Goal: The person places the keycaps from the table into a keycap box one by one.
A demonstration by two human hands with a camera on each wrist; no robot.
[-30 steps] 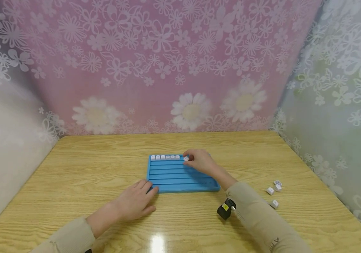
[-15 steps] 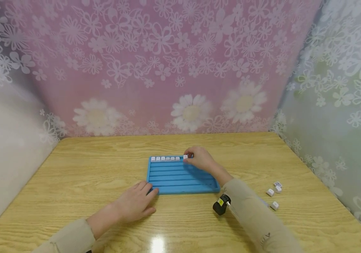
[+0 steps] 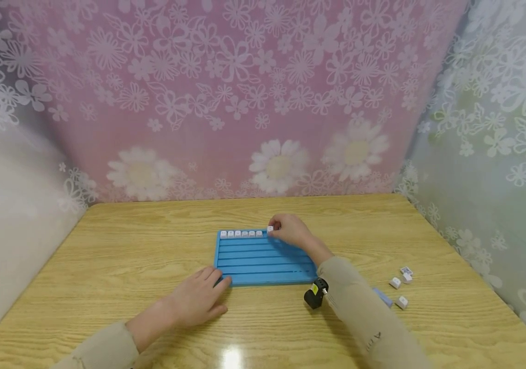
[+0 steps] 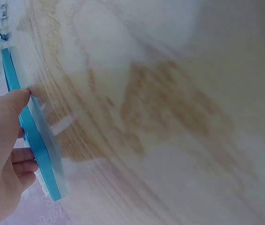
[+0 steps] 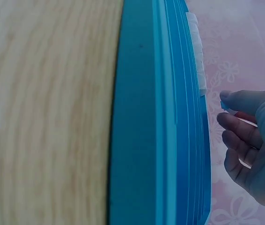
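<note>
White keycap (image 3: 270, 229): pinched in the fingertips of the right hand (image 3: 290, 230), at the far edge of the blue tray (image 3: 263, 261), just right of the row of white keycaps (image 3: 241, 233) seated in the tray's farthest groove. The right wrist view shows the fingers (image 5: 238, 136) curled round a small white piece beside the tray's far rim.

Blue tray: ridged, rectangular, flat on the wooden worktop (image 3: 129, 246) near its centre; remaining grooves bare.

Left hand (image 3: 198, 297): fingers straight, palm down on the worktop, fingertips against the tray's near left corner; the left wrist view shows the thumb (image 4: 15, 101) touching the tray's edge (image 4: 34, 140).

Loose keycaps (image 3: 402, 279): four white pieces on the worktop, well right of the tray. A small pale blue item (image 3: 382, 297) lies just beside them, partly hidden by the right sleeve (image 3: 364, 312).

Surround: flowered pink and white backdrop (image 3: 244, 102).
</note>
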